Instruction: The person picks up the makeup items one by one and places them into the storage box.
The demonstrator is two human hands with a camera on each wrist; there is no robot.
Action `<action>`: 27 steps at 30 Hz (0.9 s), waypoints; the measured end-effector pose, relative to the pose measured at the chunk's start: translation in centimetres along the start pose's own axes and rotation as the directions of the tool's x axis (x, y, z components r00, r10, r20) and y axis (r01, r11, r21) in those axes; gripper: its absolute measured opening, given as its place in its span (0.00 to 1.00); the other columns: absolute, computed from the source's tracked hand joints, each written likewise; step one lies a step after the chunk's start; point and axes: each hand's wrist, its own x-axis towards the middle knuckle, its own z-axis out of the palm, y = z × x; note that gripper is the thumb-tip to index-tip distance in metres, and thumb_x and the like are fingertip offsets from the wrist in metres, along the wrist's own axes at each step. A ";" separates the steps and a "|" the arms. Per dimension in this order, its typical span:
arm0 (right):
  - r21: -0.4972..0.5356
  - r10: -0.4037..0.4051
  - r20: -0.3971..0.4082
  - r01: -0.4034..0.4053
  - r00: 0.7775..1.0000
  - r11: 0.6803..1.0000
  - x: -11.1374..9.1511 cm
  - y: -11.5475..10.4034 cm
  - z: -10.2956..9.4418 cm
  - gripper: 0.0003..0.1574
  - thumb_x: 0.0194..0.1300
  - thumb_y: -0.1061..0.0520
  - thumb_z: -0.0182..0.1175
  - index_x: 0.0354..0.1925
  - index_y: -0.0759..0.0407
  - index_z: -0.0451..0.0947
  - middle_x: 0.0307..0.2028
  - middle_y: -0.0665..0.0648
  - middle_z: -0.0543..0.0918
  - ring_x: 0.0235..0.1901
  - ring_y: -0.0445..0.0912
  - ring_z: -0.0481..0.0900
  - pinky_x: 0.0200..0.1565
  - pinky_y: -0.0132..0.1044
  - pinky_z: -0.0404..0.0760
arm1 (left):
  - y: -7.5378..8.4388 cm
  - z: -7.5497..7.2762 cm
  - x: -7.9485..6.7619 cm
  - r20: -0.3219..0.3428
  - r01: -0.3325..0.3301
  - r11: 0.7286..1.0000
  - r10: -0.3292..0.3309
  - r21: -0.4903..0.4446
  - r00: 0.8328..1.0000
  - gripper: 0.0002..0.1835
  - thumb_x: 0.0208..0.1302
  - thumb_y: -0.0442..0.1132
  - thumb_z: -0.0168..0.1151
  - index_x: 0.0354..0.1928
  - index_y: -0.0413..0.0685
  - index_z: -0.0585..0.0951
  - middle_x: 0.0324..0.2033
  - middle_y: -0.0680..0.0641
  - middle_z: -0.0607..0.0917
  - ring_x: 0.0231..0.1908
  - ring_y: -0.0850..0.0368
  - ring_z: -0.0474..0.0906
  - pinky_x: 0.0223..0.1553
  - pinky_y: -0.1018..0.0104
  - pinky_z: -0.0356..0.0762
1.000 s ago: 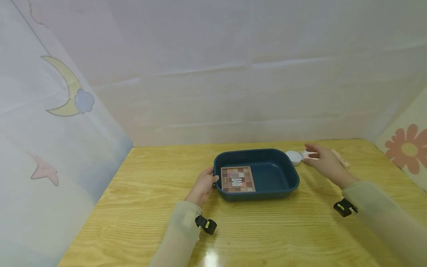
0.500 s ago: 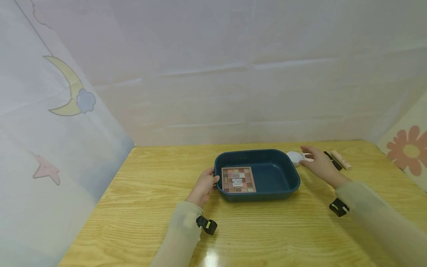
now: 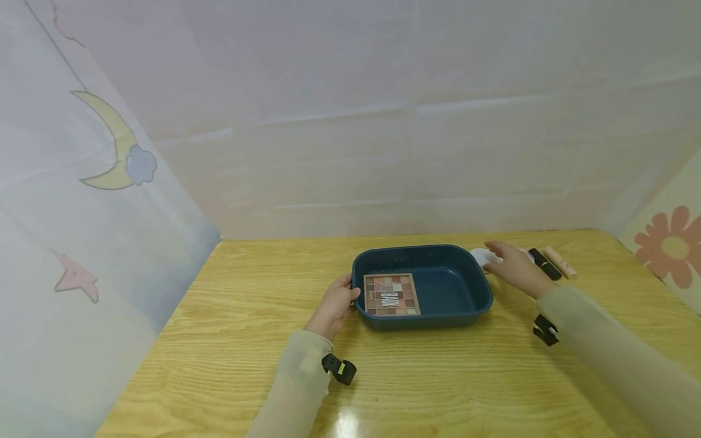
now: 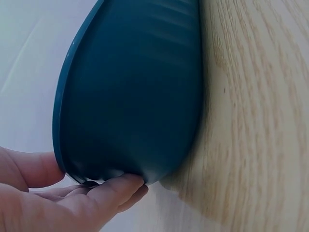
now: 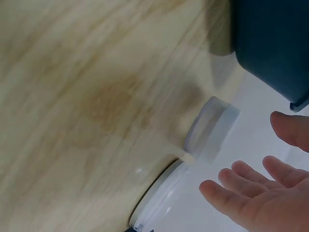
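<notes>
My left hand (image 3: 334, 302) grips the left end of a dark blue rectangular tray (image 3: 451, 319). In the left wrist view, its thumb (image 4: 41, 169) lies at the rim and the fingers bear on the outer wall. An eyeshadow palette (image 3: 390, 294) lies flat at the left inside the tray. My right hand (image 3: 517, 267) hovers over a small round white-lidded jar (image 3: 481, 255) beside the tray's right end. From the right wrist, the fingers and thumb are spread and apart from that jar (image 5: 210, 129). A second round container (image 5: 159, 195) stands close to it, mostly hidden from the head.
Right of the right hand, a black tube (image 3: 544, 264) and a cream-coloured tube (image 3: 561, 262) lie side by side on the wooden table (image 3: 416, 383). A printed cloth wall (image 3: 405, 152) rises along the table's back edge.
My right hand has moved left, from above the second container to over the jar nearest the tray, uncovering the black tube. The left hand and tray hold still.
</notes>
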 end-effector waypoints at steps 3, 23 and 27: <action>-0.026 0.006 0.009 -0.005 1.000 1.000 0.7 0.4 0.1 0.41 0.69 0.60 0.55 0.68 0.82 0.50 0.65 0.84 0.55 0.62 0.76 0.55 0.57 0.66 0.63 | 0.0 0.0 0.0 0.002 -0.002 1.000 0.002 0.006 1.000 0.27 0.74 0.26 0.40 0.72 0.30 0.54 0.69 0.31 0.62 0.65 0.37 0.64 0.62 0.46 0.64; -0.165 -0.020 -0.008 0.018 1.000 0.986 3.1 2.1 1.0 0.40 0.60 0.66 0.59 0.64 0.86 0.56 0.61 0.85 0.61 0.60 0.77 0.60 0.58 0.66 0.62 | 0.1 0.2 0.1 -0.003 0.003 1.000 -0.003 -0.001 1.000 0.27 0.74 0.26 0.40 0.73 0.30 0.53 0.69 0.32 0.61 0.66 0.38 0.62 0.63 0.47 0.63; -0.166 -0.001 -0.002 0.000 1.000 0.986 3.4 2.2 1.2 0.40 0.61 0.66 0.60 0.64 0.86 0.55 0.61 0.85 0.60 0.60 0.77 0.60 0.59 0.66 0.61 | -0.1 0.2 0.2 -0.008 -0.003 1.000 0.003 0.005 1.000 0.27 0.73 0.26 0.41 0.72 0.30 0.54 0.69 0.32 0.62 0.65 0.38 0.63 0.62 0.46 0.64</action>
